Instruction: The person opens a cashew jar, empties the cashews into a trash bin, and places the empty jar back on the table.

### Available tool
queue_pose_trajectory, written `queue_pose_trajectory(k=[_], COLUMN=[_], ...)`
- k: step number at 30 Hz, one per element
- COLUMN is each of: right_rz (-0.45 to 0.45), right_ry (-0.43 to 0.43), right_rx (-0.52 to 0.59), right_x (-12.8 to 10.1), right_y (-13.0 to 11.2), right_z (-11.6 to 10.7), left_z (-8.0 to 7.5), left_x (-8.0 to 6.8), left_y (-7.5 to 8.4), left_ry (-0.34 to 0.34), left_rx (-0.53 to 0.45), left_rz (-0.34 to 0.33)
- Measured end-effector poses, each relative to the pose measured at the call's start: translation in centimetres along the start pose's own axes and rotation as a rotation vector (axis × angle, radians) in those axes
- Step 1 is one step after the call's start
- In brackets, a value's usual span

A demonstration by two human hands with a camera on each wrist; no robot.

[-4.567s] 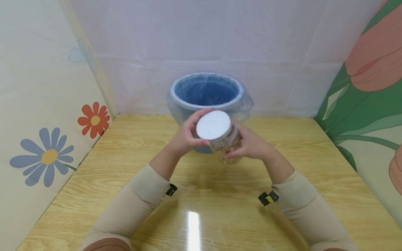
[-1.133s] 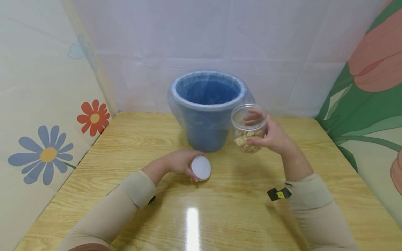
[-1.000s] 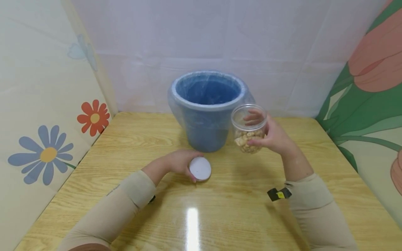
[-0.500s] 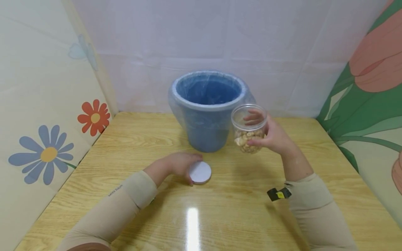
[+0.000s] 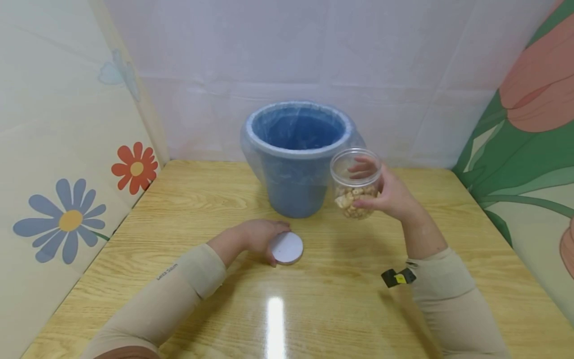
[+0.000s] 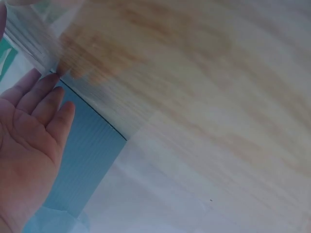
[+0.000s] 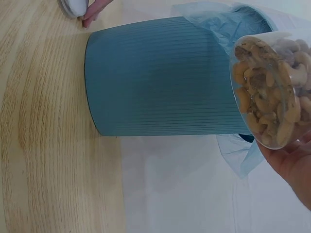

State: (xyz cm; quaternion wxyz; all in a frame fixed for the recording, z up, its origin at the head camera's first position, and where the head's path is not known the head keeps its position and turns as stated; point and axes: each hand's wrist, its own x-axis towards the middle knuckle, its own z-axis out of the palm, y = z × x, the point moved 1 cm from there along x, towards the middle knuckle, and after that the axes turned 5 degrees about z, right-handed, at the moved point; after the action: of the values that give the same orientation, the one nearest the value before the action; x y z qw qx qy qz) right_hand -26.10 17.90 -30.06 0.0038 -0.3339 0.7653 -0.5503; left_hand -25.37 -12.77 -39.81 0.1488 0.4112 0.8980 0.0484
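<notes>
My left hand (image 5: 257,237) is low at the tabletop, with thumb and fingers around the near and far edges of a round white lid (image 5: 289,247). The lid lies flat, top face up. To the right, my right hand (image 5: 394,197) grips a clear plastic jar (image 5: 343,174) from its right side, raised above the table. The jar's mouth is uncovered and faces up. Cashews (image 7: 262,92) fill its lower part, seen through the base in the right wrist view. Only the palm and several fingers of the left hand (image 6: 34,131) show in the left wrist view.
A blue bin (image 5: 296,187) lined with a thin clear bag stands behind the hands, close to the jar. The wood-grain table (image 5: 206,194) meets a white sheet (image 5: 224,114) at the back and flower-patterned panels at both sides.
Earlier both hands held the jar with its lid on. The lid has since come off, and the left hand has tipped it from tilted to flat on the table. The right hand stays put lately.
</notes>
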Motion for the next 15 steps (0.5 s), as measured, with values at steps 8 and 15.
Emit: queue_pose_trajectory(k=[8, 15], right_rz=[0.006, 0.006], right_ry=[0.002, 0.003], right_rx=[0.008, 0.016], right_x=[0.05, 0.14], right_y=[0.16, 0.4], right_z=[0.0, -0.07], left_z=[-0.06, -0.48], left_x=[-0.05, -0.43], left_y=[-0.15, -0.23], left_ry=[-0.005, 0.021], left_rx=[-0.004, -0.035], left_rz=[0.004, 0.005])
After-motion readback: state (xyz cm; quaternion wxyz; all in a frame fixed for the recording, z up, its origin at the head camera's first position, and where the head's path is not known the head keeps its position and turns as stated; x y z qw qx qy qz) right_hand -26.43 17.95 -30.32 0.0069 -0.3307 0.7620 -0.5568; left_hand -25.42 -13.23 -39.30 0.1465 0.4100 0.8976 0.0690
